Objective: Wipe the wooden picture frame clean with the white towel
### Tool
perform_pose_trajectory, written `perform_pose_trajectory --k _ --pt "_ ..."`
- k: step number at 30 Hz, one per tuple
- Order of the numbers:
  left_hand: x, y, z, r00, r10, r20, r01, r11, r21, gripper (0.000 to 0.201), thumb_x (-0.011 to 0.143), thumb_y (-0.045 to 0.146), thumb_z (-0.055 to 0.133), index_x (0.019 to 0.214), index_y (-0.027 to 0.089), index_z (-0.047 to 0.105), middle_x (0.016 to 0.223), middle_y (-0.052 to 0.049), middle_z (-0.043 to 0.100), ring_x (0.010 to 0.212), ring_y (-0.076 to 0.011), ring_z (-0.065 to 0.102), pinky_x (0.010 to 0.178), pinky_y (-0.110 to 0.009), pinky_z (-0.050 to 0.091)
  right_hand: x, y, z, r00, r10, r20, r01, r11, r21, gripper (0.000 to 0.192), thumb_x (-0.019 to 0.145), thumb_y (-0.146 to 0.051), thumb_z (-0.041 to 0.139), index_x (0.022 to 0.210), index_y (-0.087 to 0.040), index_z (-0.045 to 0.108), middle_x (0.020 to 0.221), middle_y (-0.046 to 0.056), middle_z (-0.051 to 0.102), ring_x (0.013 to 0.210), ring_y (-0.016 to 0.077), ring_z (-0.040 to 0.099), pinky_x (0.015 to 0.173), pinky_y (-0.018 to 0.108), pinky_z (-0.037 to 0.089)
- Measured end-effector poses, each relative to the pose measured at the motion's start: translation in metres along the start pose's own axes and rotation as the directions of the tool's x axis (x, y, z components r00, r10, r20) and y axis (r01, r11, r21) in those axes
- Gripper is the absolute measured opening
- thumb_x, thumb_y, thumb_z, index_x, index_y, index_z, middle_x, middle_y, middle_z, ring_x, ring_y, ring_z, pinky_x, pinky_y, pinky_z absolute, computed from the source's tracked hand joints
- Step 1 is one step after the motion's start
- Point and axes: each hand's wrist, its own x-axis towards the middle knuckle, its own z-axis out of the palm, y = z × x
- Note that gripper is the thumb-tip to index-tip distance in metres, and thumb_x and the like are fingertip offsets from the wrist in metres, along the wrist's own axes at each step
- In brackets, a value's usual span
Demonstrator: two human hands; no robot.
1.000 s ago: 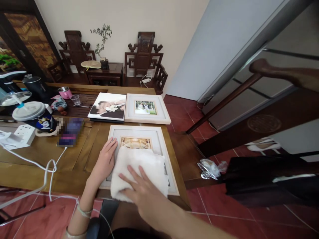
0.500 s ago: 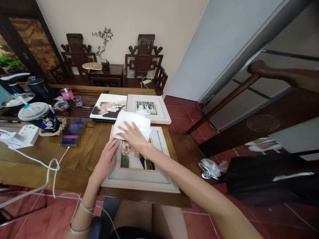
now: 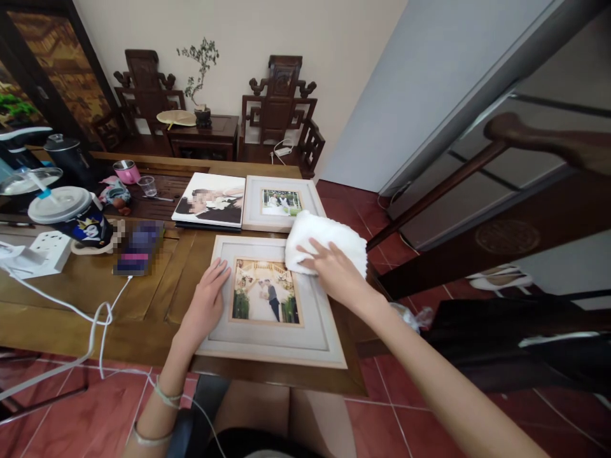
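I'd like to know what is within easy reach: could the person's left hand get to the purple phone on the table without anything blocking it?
Probably yes. The left hand rests flat on the near picture frame, and only bare table lies between it and the purple phone.
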Motion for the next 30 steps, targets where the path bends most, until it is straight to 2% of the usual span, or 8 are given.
perform_pose_trajectory --k 4,8,10,13,18,22,25,30 --pt "0.0 0.001 0.001 1.0 0.005 -0.019 -0.005 1.0 0.005 0.049 0.089 0.004 0.034 0.132 0.015 0.054 0.142 -0.014 0.05 0.141 -0.023 0.034 0.115 -0.051 0.031 -0.046 -0.021 0.002 0.994 -0.09 0.064 0.087 0.995 0.051 0.069 0.057 0.012 0.041 0.114 -0.016 0.07 0.144 0.009 0.047 0.141 0.0343 0.026 0.112 0.06 0.025" --pt "0.001 0.002 0.0 1.0 -0.009 -0.028 0.009 1.0 -0.01 0.05 0.09 0.005 0.034 0.133 0.019 0.054 0.142 -0.011 0.051 0.141 -0.0225 0.033 0.115 -0.052 0.031 -0.097 -0.045 -0.001 0.964 -0.189 0.189 0.138 0.957 0.255 0.07 0.056 0.007 0.043 0.114 -0.021 0.07 0.146 0.007 0.045 0.142 0.034 0.023 0.114 0.062 0.02" --pt "0.001 0.002 -0.001 1.0 -0.019 -0.008 0.019 1.0 -0.02 0.051 0.09 0.005 0.033 0.134 0.021 0.053 0.144 -0.011 0.049 0.142 -0.0224 0.032 0.116 -0.052 0.03 -0.111 -0.051 -0.004 0.948 -0.228 0.22 0.146 0.93 0.337 0.071 0.057 0.005 0.044 0.117 -0.023 0.068 0.147 0.005 0.044 0.142 0.0324 0.023 0.114 0.06 0.02" --pt "0.001 0.002 -0.003 0.999 -0.021 0.031 0.022 0.999 -0.029 0.051 0.091 0.006 0.033 0.136 0.021 0.052 0.146 -0.011 0.046 0.143 -0.0225 0.03 0.116 -0.052 0.027 -0.106 -0.051 -0.008 0.95 -0.228 0.215 0.138 0.92 0.367 0.075 0.056 0.007 0.041 0.12 -0.023 0.067 0.147 0.005 0.044 0.143 0.0293 0.023 0.115 0.057 0.021" --pt "0.001 0.0 -0.005 0.999 0.004 0.042 -0.003 1.0 -0.013 0.05 0.09 0.005 0.033 0.134 0.019 0.053 0.146 -0.012 0.047 0.143 -0.0228 0.029 0.116 -0.052 0.028 -0.049 -0.028 0.004 0.991 -0.127 0.046 0.111 0.961 0.252 0.076 0.056 0.011 0.038 0.123 -0.013 0.064 0.148 0.011 0.042 0.144 0.0311 0.017 0.115 0.057 0.018" --pt "0.001 0.001 -0.004 1.0 0.007 0.011 -0.007 1.0 0.009 0.048 0.091 0.006 0.033 0.133 0.016 0.054 0.143 -0.014 0.05 0.142 -0.023 0.032 0.116 -0.052 0.029 -0.017 -0.014 0.018 0.99 -0.12 -0.072 0.129 0.981 0.144 0.074 0.059 0.013 0.038 0.125 -0.01 0.062 0.148 0.014 0.041 0.143 0.0333 0.019 0.113 0.061 0.017" --pt "0.001 0.002 -0.003 1.0 -0.012 -0.008 0.012 1.0 0.017 0.048 0.092 0.007 0.032 0.135 0.015 0.052 0.142 -0.014 0.051 0.141 -0.0228 0.034 0.116 -0.052 0.03 -0.027 -0.021 0.018 0.989 -0.142 -0.05 0.147 0.979 0.143 0.072 0.06 0.011 0.04 0.125 -0.011 0.062 0.148 0.016 0.04 0.143 0.0335 0.02 0.112 0.063 0.018" --pt "0.001 0.003 -0.001 0.999 -0.007 -0.036 0.008 1.0 0.02 0.047 0.092 0.008 0.032 0.134 0.014 0.052 0.141 -0.014 0.052 0.141 -0.0225 0.035 0.116 -0.051 0.03 -0.09 -0.055 0.002 0.971 -0.18 0.154 0.141 0.961 0.237 0.071 0.06 0.005 0.046 0.126 -0.015 0.062 0.15 0.015 0.037 0.142 0.0401 0.018 0.111 0.067 0.017"
